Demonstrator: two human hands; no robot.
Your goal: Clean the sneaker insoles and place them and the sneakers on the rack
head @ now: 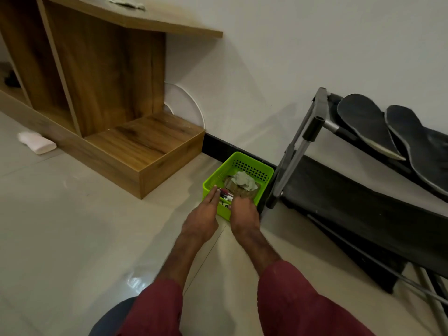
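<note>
Two dark insoles (368, 122) (419, 146) lie side by side, leaning on the top shelf of the black shoe rack (339, 197) at the right. No sneakers are in view. A green plastic basket (232, 163) stands on the floor against the rack's left end. It holds a crumpled pale cloth (243, 180), a brownish item and a small red-and-white tube (225, 194). My left hand (202, 219) touches the basket's left rim with straight fingers. My right hand (243, 214) reaches over the basket's near edge. Its fingertips dip inside, hidden from me.
A wooden open-shelf unit (109, 93) stands at the left against the white wall, with a rag on its top. A white bottle (36, 141) lies on the tiled floor beside it. A round white plate (184, 103) leans behind the unit.
</note>
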